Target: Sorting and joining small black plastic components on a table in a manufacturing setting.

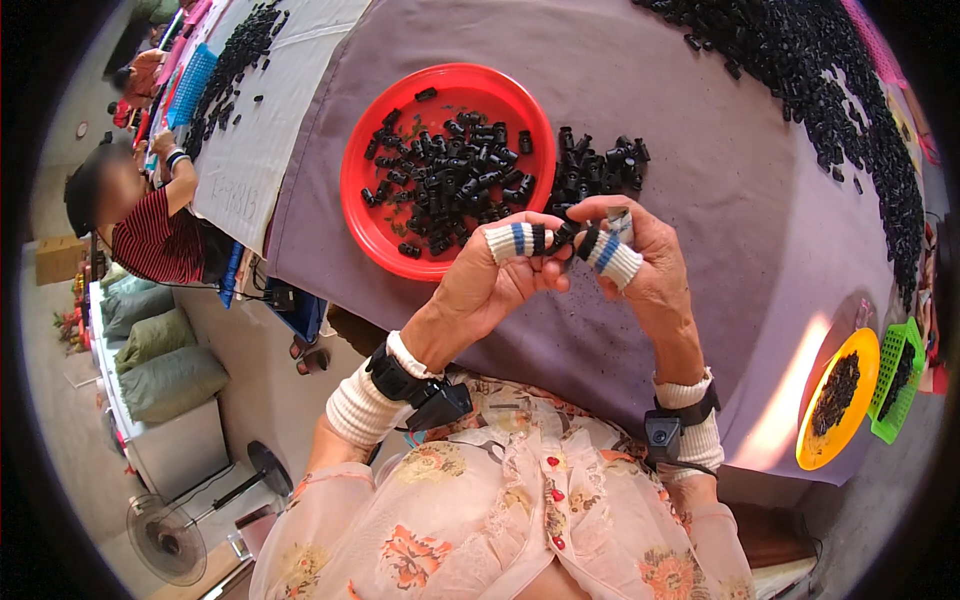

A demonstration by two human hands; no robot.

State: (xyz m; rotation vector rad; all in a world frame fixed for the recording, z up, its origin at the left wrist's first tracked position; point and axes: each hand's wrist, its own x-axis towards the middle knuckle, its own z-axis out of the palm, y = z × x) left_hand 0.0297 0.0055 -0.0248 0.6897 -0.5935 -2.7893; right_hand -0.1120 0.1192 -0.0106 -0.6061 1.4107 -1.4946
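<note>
One black piece (564, 235), mostly hidden, is pinched between the left hand (487, 288) and right hand (655, 262).

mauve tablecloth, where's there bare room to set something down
Bare mauve tablecloth lies between the small black pile and the big black heap, and between the right hand and the yellow tray. The red tray, the pile beside it and the heap are crowded.

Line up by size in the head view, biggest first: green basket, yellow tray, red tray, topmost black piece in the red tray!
Red tray
Yellow tray
Green basket
Topmost black piece

That's just how they look here.
</note>
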